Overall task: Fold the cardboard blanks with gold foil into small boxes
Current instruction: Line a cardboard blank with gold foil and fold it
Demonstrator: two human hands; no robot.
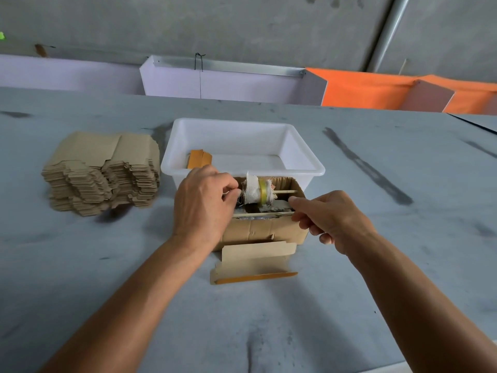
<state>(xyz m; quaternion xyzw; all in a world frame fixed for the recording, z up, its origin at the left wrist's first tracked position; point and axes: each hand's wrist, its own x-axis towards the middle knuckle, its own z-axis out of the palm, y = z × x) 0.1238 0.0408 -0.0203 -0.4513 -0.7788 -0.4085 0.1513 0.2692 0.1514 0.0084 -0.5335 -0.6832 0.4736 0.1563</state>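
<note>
We see the left hand (204,203) pinching one end of a cloth-wrapped roller (256,191) set in an open cardboard box (265,230), while the right hand (328,219) pinches a thin stick (262,214) across the box's near edge. One flat blank (254,261) with a gold strip lies just before the box; a stack of blanks (103,172) sits left of the white tub (243,146)

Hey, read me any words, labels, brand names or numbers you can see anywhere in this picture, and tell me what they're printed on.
No readable text anywhere in this view.
Stack of cardboard blanks: plain brown, no print.
White plastic tub: no label showing.
Open cardboard box: bare sides, nothing printed.
Blank with gold foil: plain, no lettering.
Yellow tape band on the cloth roll: no writing that can be made out.
</note>
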